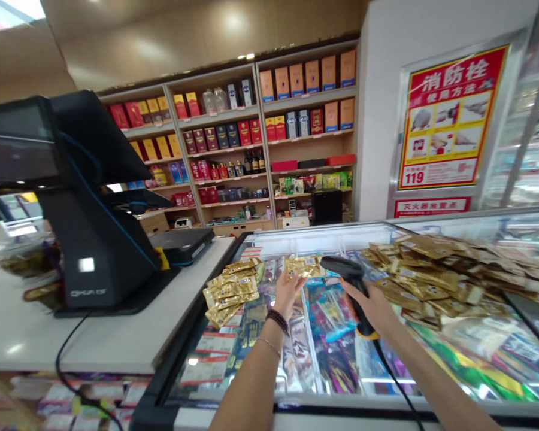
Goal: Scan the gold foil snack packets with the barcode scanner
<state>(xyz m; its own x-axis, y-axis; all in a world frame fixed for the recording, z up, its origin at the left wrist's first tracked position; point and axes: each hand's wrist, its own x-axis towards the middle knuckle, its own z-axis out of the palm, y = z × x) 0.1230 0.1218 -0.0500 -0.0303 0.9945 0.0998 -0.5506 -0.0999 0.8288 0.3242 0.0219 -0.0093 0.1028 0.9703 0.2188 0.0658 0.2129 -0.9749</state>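
My left hand [288,291] is closed on a gold foil packet [306,267], held above the glass top of a chest freezer [296,407]. Wrapped round the grip of a black barcode scanner [348,267] is my right hand [372,308]. The scanner's head points left, close to the packet, and its cable runs down toward the front edge. A small stack of gold packets [233,290] lies on the glass left of my left hand. To the right of the scanner spreads a big heap of similar gold packets [424,272].
A black checkout terminal [94,239] stands on the white counter [130,344] at left, with a flat black scale [184,244] behind. Wrapped frozen goods [332,311] show through the glass. Shelves of boxes [222,136] line the back wall; a fire-hydrant poster [451,120] hangs right.
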